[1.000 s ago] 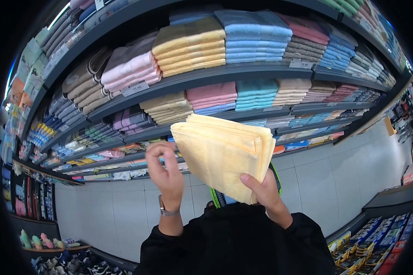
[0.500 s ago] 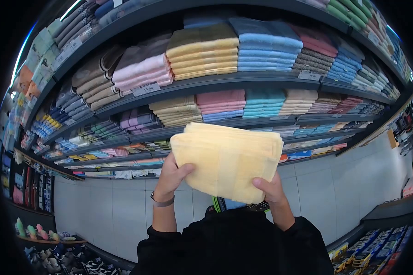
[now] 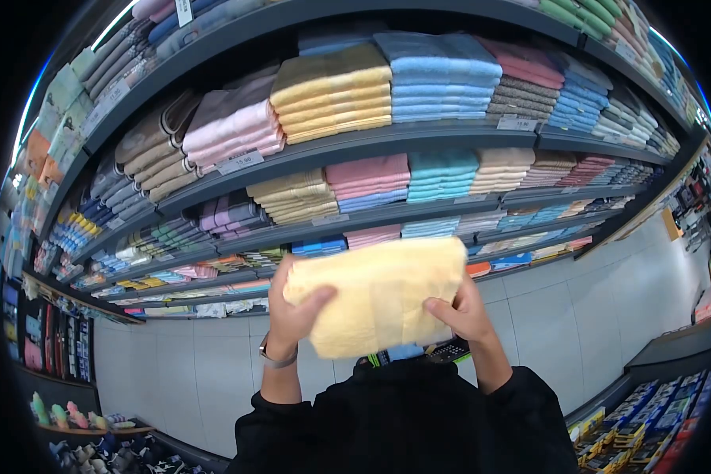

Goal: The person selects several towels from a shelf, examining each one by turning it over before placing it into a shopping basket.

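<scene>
A folded pale yellow towel (image 3: 375,296) is held up in front of my body, slightly blurred. My left hand (image 3: 294,308) grips its left edge, thumb on the near face and fingers behind. On the right edge, my right hand (image 3: 462,312) holds it the same way, with the thumb pressed on the front. The fingers behind the towel are mostly hidden. Beyond it, a stack of yellow towels (image 3: 332,99) sits on an upper shelf between pink towels (image 3: 233,134) and blue towels (image 3: 444,83).
Long curved-looking shelves (image 3: 419,138) with folded towels stretch across the view. Price labels (image 3: 240,162) hang on their edges. Pale floor tiles (image 3: 189,363) lie below. Packaged goods (image 3: 640,423) stand at the lower right, and small colourful items (image 3: 59,415) at the lower left.
The towel's top edge has dropped and the towel now looks shorter from top to bottom. Both hands stay on its sides. The shelves have shifted slightly left in view.
</scene>
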### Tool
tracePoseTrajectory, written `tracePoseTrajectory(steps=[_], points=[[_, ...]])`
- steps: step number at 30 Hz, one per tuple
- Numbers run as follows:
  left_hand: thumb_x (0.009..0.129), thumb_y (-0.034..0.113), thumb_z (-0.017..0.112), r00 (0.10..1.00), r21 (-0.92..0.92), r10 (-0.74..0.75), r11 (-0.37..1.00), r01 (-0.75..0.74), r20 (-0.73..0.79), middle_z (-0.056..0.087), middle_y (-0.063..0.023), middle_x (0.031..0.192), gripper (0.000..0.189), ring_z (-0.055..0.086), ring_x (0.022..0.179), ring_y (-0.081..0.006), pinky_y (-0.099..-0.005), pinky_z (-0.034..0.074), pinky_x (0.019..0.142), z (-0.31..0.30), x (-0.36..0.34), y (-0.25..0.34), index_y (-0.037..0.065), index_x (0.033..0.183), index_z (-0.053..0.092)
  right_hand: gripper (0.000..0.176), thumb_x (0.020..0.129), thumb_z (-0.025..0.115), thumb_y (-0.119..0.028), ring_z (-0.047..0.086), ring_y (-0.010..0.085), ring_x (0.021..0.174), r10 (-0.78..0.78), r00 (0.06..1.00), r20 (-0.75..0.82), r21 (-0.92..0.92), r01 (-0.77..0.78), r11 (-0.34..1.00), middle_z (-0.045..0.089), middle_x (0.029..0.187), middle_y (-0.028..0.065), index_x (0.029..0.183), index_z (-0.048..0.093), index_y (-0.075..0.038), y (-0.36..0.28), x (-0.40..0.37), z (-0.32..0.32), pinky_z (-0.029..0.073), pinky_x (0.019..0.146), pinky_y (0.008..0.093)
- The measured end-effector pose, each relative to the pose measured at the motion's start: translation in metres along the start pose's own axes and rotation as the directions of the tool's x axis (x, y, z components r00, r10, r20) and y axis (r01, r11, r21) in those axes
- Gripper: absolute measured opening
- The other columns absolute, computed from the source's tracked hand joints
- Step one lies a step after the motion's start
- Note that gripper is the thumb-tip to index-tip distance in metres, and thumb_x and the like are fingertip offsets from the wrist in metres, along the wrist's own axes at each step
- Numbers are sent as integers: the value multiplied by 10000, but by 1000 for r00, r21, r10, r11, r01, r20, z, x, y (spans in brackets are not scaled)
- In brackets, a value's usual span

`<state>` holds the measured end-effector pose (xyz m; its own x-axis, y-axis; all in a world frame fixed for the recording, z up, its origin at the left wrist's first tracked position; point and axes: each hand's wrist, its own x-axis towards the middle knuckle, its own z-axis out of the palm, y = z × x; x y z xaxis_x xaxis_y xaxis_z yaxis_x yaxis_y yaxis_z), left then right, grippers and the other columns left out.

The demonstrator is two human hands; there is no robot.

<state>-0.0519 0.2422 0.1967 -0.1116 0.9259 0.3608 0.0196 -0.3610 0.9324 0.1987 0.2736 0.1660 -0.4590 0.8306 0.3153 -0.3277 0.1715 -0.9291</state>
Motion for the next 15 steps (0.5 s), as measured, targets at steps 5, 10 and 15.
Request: tracePoseTrajectory(steps=[5,10,15], points=[[916,234,485,946,-117,-298,952,284,-131,566,-15,805,243,515,698,-73,-206,427,623,3,35,0,-1,923,549,487,861,566,-118,514,118,1016,241,964,-110,197,-217,956,519,1130,90,1277,346,5,11,24,21,441,854,268],[932,262,430,980,116,-55,990,78,-191,554,-61,924,334,526,741,-102,-234,436,657,-24,38,-40,-8,1120,492,421,868,553,-176,573,158,958,385,915,-121,490,-282,825,545,1099,95,1226,414,-5,21,37,8,491,798,292],[775,298,633,934,503,304,787,-358,189,349,-196,1366,745,344,1262,-321,-404,302,990,-27,-2,-35,31,1363,263,405,865,550,-225,596,191,937,529,848,-28,700,-360,616,571,1067,120,1181,464,12,32,29,-12,498,791,302]])
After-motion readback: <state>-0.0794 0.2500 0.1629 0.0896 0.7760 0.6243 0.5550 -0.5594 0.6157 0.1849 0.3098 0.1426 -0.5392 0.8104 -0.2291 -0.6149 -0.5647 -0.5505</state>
